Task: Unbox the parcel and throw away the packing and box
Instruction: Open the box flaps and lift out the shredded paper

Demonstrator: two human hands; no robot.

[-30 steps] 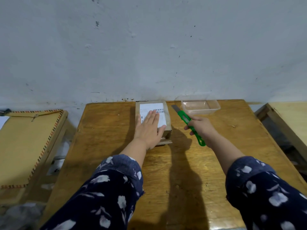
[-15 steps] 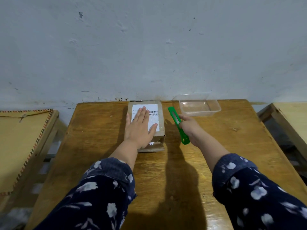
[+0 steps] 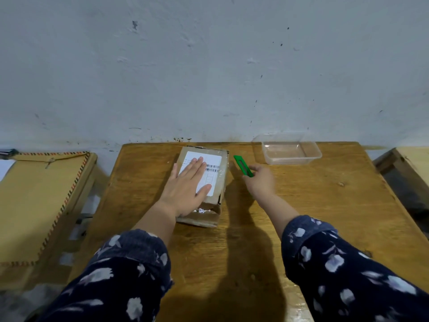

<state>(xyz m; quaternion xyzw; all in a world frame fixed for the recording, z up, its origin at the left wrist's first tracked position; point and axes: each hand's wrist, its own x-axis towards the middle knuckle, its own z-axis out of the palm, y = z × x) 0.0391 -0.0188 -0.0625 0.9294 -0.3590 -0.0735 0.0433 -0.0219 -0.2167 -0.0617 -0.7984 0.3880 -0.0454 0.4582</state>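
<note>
1. Cardboard parcel (image 3: 221, 177) lying on the wooden counter (image 3: 325, 205), toward the far edge, close to the pale wall (image 3: 209, 66). White shipping label (image 3: 214, 162) with barcodes on the top face.
2. Near end of the parcel open: flap folded down onto the counter, something white and crumpled just visible inside.
3. Left hand (image 3: 188, 189) pressed flat on the parcel top, palm down, fingers (image 3: 193, 165) spread and extended over the label, thumb out toward the right edge. Gripping nothing; only resting on the box.
4. Right hand (image 3: 261, 182) just right of the parcel, apart from it, above the counter. Fingers curled around the lower end of a green box cutter (image 3: 242, 167); upper end of the cutter angled up and away toward the far-left, near the parcel's far right corner. Blade not discernible.
5. Clear plastic container (image 3: 291, 148) standing at the far right of the counter, well apart from the parcel, nothing visible inside.
6. Both forearms in dark blue sleeves (image 3: 130, 275) with a pale floral print, pushed up from the wrists.
7. Tan board with striped edging (image 3: 39, 201) off the counter to the left; another wooden surface (image 3: 413, 159) at the right edge of view.
8. Strong shadow of the arms cast on the counter between the sleeves.
</note>
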